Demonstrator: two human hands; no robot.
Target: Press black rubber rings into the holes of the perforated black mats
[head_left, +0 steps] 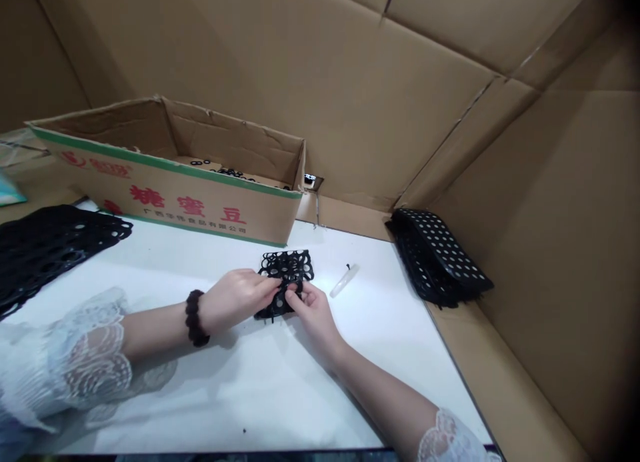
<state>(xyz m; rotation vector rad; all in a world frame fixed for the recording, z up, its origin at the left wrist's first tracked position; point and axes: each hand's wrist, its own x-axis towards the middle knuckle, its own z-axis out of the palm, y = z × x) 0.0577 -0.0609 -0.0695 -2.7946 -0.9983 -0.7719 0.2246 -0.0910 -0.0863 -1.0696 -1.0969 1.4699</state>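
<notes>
In the middle of the white table lies a small black rubbery sheet [285,265] punched with round holes. My left hand [243,295] comes in from the left, its fingertips pinched on the sheet's near part. Close beside it, my right hand [313,312] grips the same sheet between thumb and fingers. Both sets of fingertips almost meet, and they hide the part of the sheet between them. A slim whitish translucent tool [344,282] with a dark tip rests just right of the sheet, touched by neither hand.
A cardboard box [175,209] at the back holds several small black rings [233,173]. To the left lies a stack of black perforated sheets [60,245]; more perforated sheets [440,255] sit at the right edge. Cardboard walls [350,82] surround the white table [200,395].
</notes>
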